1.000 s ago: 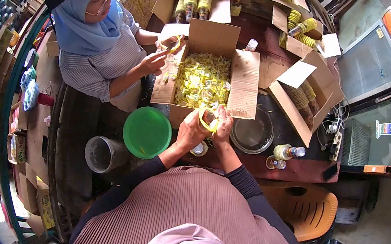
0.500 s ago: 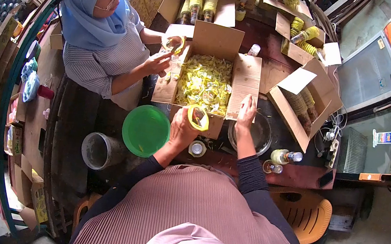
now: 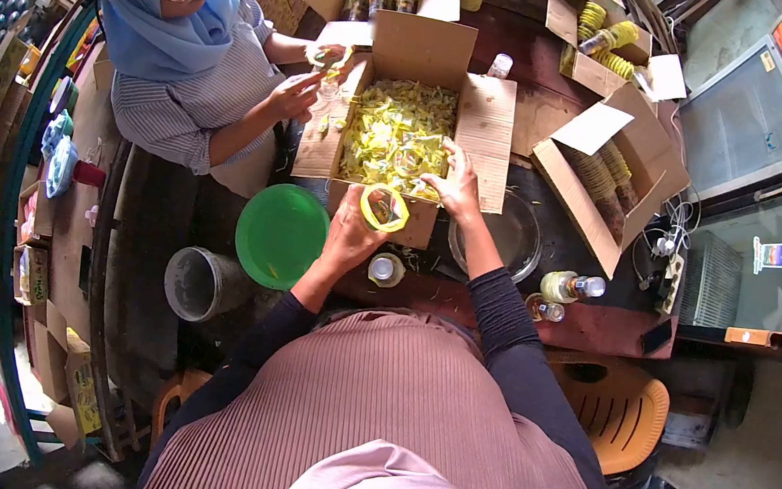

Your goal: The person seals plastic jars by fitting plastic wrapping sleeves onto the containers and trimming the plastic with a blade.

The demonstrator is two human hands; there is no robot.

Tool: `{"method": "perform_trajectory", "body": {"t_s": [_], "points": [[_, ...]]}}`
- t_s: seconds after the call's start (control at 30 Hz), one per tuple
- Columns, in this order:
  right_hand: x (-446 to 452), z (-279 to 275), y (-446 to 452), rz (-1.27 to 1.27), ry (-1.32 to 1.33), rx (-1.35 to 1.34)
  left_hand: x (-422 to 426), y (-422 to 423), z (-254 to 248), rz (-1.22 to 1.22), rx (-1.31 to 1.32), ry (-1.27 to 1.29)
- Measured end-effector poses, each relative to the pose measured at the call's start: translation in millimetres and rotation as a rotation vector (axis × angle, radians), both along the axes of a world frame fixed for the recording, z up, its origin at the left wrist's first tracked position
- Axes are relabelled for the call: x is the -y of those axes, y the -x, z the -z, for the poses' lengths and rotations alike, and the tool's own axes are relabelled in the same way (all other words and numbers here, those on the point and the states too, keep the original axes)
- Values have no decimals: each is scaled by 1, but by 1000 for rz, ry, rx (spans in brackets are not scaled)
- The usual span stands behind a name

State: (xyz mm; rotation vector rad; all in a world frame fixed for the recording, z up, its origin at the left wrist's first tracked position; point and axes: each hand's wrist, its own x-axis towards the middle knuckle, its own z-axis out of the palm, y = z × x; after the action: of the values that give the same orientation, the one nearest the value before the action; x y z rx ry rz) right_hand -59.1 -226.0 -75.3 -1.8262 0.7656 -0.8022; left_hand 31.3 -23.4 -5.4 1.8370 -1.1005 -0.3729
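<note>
My left hand (image 3: 344,235) is wrapped round a clear plastic jar with a yellow rim (image 3: 383,208), its mouth tilted up toward me. Dark bits show inside it. The jar is at the front edge of an open cardboard box (image 3: 484,142) filled with small yellow-and-clear packets (image 3: 397,134). Over the box's front right corner is my right hand (image 3: 460,192), thumb and fingers apart and curved, fingertips at the packets. I see nothing held in it. Just below the box stands a capped bottle (image 3: 386,269), seen from above.
A co-worker (image 3: 189,73) at the left handles a small yellow-edged item. A green basin (image 3: 281,236) and a grey bucket (image 3: 203,284) are left of my arm. To the right are a round clear tray (image 3: 516,253), bottles (image 3: 572,288) and a carton of stacked yellow-rimmed jars (image 3: 573,211).
My right hand has moved from the box's right flap to the packets at its front right corner. My left hand still holds the jar. The view has shifted slightly.
</note>
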Motion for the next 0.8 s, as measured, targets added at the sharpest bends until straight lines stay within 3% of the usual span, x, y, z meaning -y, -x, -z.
{"method": "perform_trajectory", "body": {"t_s": [0.07, 0.17, 0.2, 0.27, 0.33, 0.5, 0.67, 0.73, 0.8], "points": [[3, 1, 0, 18, 186, -76, 5, 2, 0, 6, 50, 6], [-14, -40, 10, -128, 44, -188, 10, 3, 5, 16, -94, -32], [-21, -52, 12, -243, -65, -282, 11, 2, 11, -7, -1, -53], [-44, -89, 17, -340, 34, -536, 16, 4, 9, -24, 93, -68], [-53, -84, 18, -361, 171, -632, 20, 9, -2, -35, 284, -152], [-46, -73, 14, -399, 360, -559, 24, 4, -1, 84, 410, -71], [-39, -75, 13, -449, 392, -547, 23, -11, -20, 188, 139, -226], [-39, -87, 14, -474, 360, -610, 26, -18, -33, 334, -112, -372], [-33, -77, 13, -503, 379, -591, 27, -22, -29, 339, -94, -335]]}}
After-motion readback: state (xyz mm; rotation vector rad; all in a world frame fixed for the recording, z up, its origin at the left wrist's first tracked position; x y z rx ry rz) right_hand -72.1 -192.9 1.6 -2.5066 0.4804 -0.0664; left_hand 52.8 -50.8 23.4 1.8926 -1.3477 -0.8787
